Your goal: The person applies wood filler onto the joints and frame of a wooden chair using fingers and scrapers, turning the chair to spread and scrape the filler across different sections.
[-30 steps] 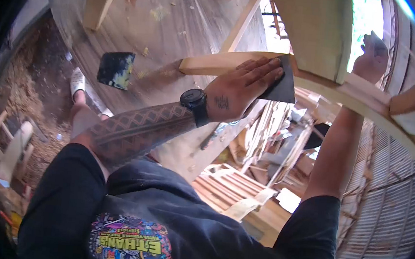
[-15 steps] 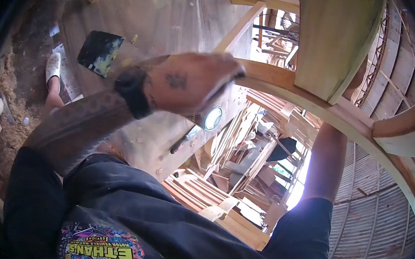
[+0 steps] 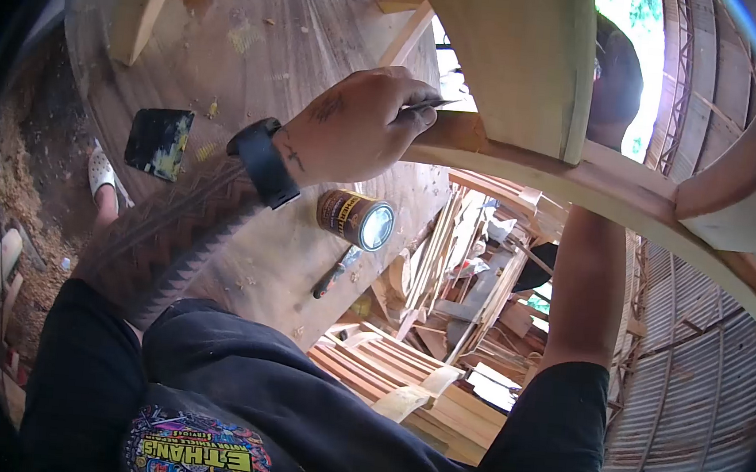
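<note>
My left hand [image 3: 360, 124], back up and with a dark watch on its wrist, pinches a thin dark flat blade [image 3: 444, 104] between thumb and fingers. The blade's pointed corner is close to the curved wooden rail [image 3: 543, 167]. A wide wooden panel [image 3: 516, 60] stands against that rail. My right arm passes behind the rail. Past the panel's edge shows a dark, backlit shape that appears to be my right hand [image 3: 616, 82]; its fingers are hidden.
On the wooden tabletop [image 3: 256, 93] are a brown labelled can [image 3: 344, 216], a brush-like tool [image 3: 336, 273] and a dark smeared plate [image 3: 159, 143]. Stacked slats [image 3: 377, 356] and scrap wood lie below. A person's foot in a white clog [image 3: 101, 170] is at left.
My left hand has come down and left slightly, off the rail's face, uncovering the can. The view has shifted, and more of the dark shape behind the panel shows.
</note>
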Available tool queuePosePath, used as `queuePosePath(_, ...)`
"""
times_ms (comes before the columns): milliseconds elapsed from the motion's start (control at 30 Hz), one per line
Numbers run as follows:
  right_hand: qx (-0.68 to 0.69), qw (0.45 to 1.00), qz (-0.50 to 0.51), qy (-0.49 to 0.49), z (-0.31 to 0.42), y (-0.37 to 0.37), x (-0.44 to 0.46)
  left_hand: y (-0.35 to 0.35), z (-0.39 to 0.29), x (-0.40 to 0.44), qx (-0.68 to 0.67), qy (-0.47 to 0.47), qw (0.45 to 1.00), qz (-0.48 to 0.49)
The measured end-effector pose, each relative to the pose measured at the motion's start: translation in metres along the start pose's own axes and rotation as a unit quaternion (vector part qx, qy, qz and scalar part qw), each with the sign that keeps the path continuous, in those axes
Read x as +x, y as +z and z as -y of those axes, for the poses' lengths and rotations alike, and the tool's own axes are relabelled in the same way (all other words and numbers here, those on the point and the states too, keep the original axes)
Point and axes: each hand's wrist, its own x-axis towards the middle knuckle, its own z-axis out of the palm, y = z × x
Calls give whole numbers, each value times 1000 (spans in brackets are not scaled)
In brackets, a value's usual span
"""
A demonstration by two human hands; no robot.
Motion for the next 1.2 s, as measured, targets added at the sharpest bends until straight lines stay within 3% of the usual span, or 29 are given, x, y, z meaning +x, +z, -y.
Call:
queuePosePath(100, 136, 989, -7, 53, -2, 5, 0, -1, -7, 5, 8, 67, 998, 18)
queuePosePath(167, 155, 986, -17, 54, -5, 8, -3, -7, -19, 10, 29, 116, 992, 40)
queuePosePath(300, 173, 983, -28, 57, -8, 11, -5, -10, -19, 7, 12, 100, 990, 101)
queuePosePath(467, 188, 980, -35, 56, -11, 14, -5, -13, -19, -15, 55, 150, 984, 80)
queuePosePath(567, 193, 979, -37, 58, -11, 15, -4, -25, -8, -13, 24, 142, 984, 108)
queuePosePath(667, 199, 978, -40, 58, -11, 16, -5, -34, -7, -5, 16, 74, 992, 97)
queuePosePath(867, 221, 973, -43, 57, -15, 19, -3, -20, 5, 15, 41, 116, 988, 98)
queuePosePath(1200, 249, 965, -58, 56, -19, 20, -2, -9, -13, 13, 43, 110, 987, 111)
